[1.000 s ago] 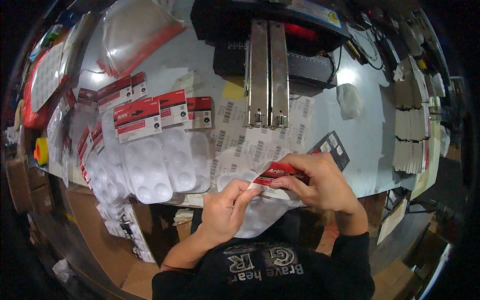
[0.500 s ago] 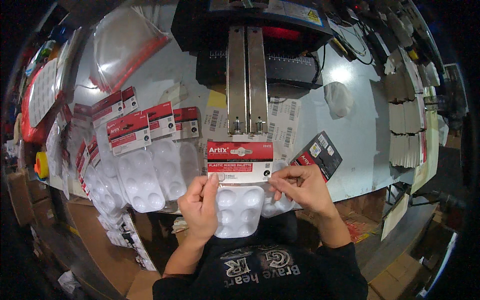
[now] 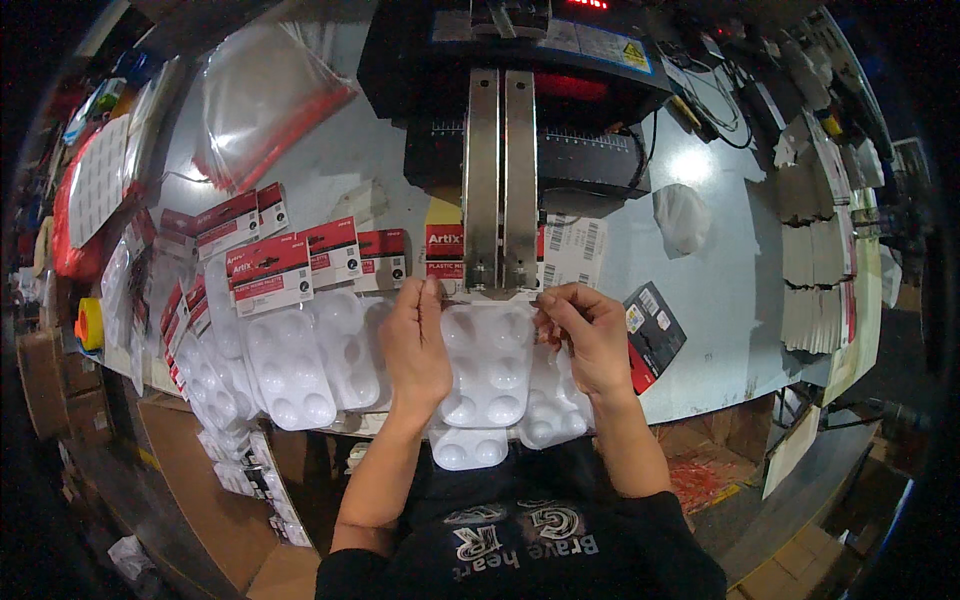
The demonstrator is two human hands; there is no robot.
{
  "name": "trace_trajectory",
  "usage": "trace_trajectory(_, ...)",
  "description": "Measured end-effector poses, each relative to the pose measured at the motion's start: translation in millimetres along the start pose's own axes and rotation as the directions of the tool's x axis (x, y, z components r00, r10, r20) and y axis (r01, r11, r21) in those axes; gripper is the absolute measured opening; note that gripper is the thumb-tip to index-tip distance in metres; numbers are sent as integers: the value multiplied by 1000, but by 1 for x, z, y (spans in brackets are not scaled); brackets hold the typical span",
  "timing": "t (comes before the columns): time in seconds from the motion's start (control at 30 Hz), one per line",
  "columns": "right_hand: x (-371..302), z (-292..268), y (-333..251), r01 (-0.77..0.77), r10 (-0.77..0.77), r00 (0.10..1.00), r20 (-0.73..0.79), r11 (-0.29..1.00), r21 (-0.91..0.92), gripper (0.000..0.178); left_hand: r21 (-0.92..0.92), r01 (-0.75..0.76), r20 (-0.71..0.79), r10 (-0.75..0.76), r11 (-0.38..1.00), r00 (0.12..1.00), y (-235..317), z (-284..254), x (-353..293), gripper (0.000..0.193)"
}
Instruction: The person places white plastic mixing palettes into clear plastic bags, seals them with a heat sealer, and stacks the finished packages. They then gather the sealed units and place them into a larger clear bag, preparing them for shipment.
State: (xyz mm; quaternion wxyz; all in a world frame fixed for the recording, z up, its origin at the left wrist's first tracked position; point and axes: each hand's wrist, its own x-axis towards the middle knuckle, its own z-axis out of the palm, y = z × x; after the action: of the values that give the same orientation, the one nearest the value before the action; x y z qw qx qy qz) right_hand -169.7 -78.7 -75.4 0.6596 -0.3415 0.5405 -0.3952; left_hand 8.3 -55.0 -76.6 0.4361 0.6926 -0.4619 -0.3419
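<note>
A white plastic paint palette (image 3: pixel 487 360) with round wells hangs from a red and white header card (image 3: pixel 446 252) in front of me. The card's upper part lies beneath two narrow metal arms (image 3: pixel 501 180) of a black machine, which hide its middle. My left hand (image 3: pixel 416 342) is closed on the card's lower left corner. My right hand (image 3: pixel 588 338) pinches at the lower right corner, thumb and fingers together. Another white palette (image 3: pixel 470 448) shows below the held one, and a bagged palette (image 3: pixel 553 412) lies beside it, under my right wrist.
Several carded palettes (image 3: pixel 285 360) overlap on the left. Clear bags with red edges (image 3: pixel 262 105) lie behind them. The black machine (image 3: pixel 520 60) stands at the back. To the right are a dark card (image 3: pixel 655 325), a crumpled clear bag (image 3: pixel 682 218) and card stacks (image 3: pixel 808 250).
Both hands have moved forward with the carded palette, and its card has gone under the metal arms. Another palette has come into view below it. The whole view has shifted slightly.
</note>
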Motion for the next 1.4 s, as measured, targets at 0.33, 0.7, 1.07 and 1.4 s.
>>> trace_trajectory(0.33,-32,-95,-18,251,-512,849,-132,609,-753,36,208,319,-382,-223,925,897,-7,-118,1,35)
trace_trajectory(0.7,-43,-106,19,107,-375,925,58,110,-988,92,595,-198,104,170,779,980,-9,-3,-57,54)
trace_trajectory(1.07,-51,-103,22,159,-362,924,128,58,-986,100,534,-209,47,218,819,975,7,7,-67,48)
trace_trajectory(1.4,-47,-91,-5,122,-424,900,-100,466,-876,59,593,-46,97,-15,804,995,-13,-22,-86,45)
